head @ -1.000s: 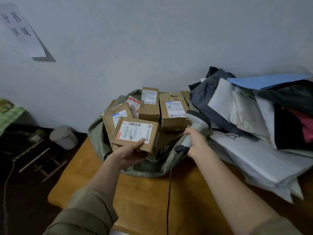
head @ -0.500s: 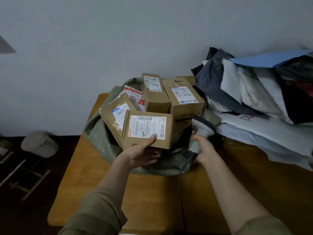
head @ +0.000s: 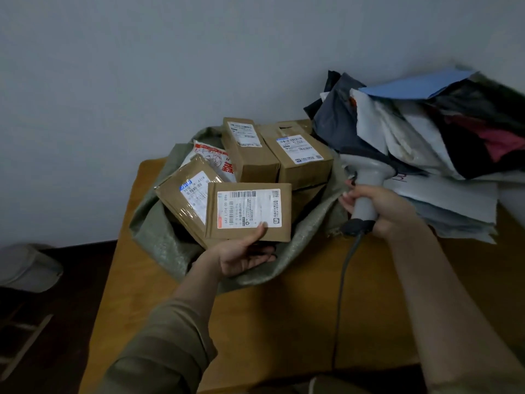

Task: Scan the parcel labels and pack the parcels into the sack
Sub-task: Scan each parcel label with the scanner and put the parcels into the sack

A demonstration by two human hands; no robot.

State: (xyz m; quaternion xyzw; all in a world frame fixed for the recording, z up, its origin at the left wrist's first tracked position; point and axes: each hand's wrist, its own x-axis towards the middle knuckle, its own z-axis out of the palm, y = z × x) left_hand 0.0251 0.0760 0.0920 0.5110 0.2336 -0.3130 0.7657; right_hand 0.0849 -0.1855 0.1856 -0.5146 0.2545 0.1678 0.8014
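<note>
Parcel over the sack mouth, scanner off to its right

Parcel first, since it is my landmark. It is a flat brown box with its white label facing up at me, long axis running left to right. My left hand holds it from the near edge, thumb pressed on the label's lower corner, fingers curled under. It hangs just above the near lip of the sack, over the open mouth.

Right of the parcel, at about the same depth, my right hand is wrapped round the handle of the scanner. Its head points up and away from the parcel, toward the pile of mailers further right, so I judge it is not aimed at the barcode. Its cable trails back toward me over the table.

Behind the parcel, a taped box lies in the sack touching its left edge. Further back stand two taller boxes side by side, with a red-printed pouch to their left.

As I read it, the coming move is a drop: the sack lies directly below and beyond my left hand, which is the nearer one. The parcel should slide forward flat into the gap before the tall boxes.
</note>
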